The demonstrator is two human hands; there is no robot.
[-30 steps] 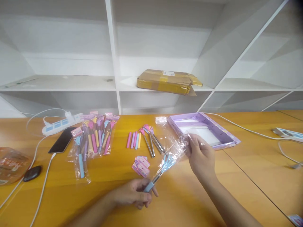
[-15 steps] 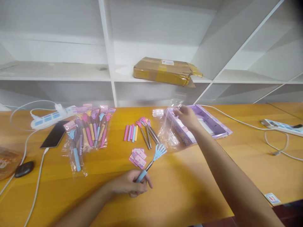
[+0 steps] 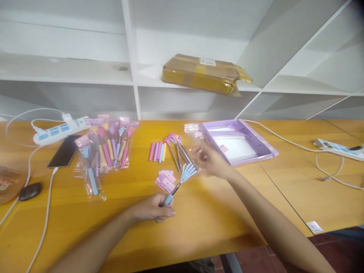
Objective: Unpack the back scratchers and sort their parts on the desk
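Note:
My left hand is closed around the light-blue handle of an extendable back scratcher, its blue hand-shaped head pointing up and right. Blurred by motion, my right hand has its fingers curled over clear plastic bags; what it pinches I cannot make out. Just left of it lie several back scratchers with bare metal rods. Loose coloured handle sleeves stand in a row farther left. Pink printed cards are piled behind my left hand.
A purple box sits at the right rear. Bagged back scratchers lie left, beside a phone, a power strip and a black mouse-like object. A taped carton rests on the shelf. Another power strip lies right.
My right hand has moved left and toward me, away from the purple box's side. My left hand still grips the blue back scratcher, and its fingers have closed tighter. The view has tilted down slightly.

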